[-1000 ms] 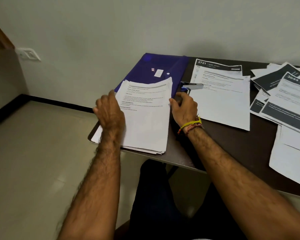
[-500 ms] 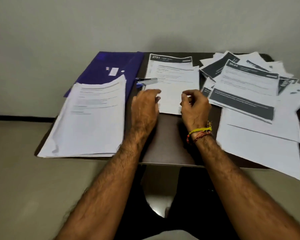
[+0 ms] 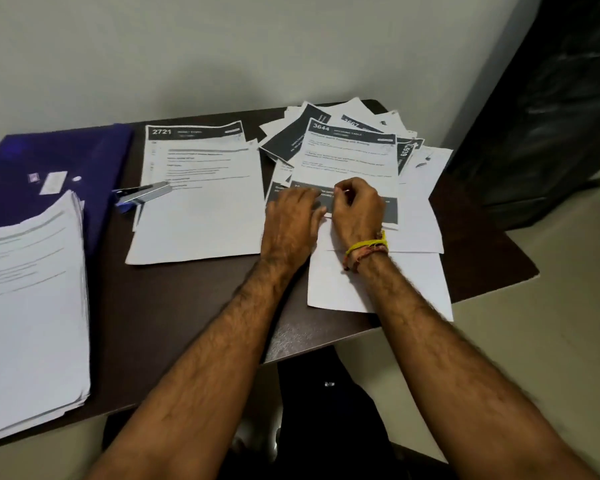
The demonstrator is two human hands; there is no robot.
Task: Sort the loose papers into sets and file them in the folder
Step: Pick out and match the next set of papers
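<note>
- Papers (image 3: 357,157), loose, fanned at table's two o'clock: light, limp, slippery; best lifted by near edges.
- Left hand (image 3: 291,220) flat on sheets, fingers relaxed.
- Right hand (image 3: 357,206) curled, pinching top sheet (image 3: 352,161).

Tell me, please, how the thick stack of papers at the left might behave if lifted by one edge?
The thick stack would probably sag and feel heavy: many thin sheets. Its fanned edges look unbound, so sheets could slide apart. It overhangs the table, so a push might spill it.
</note>
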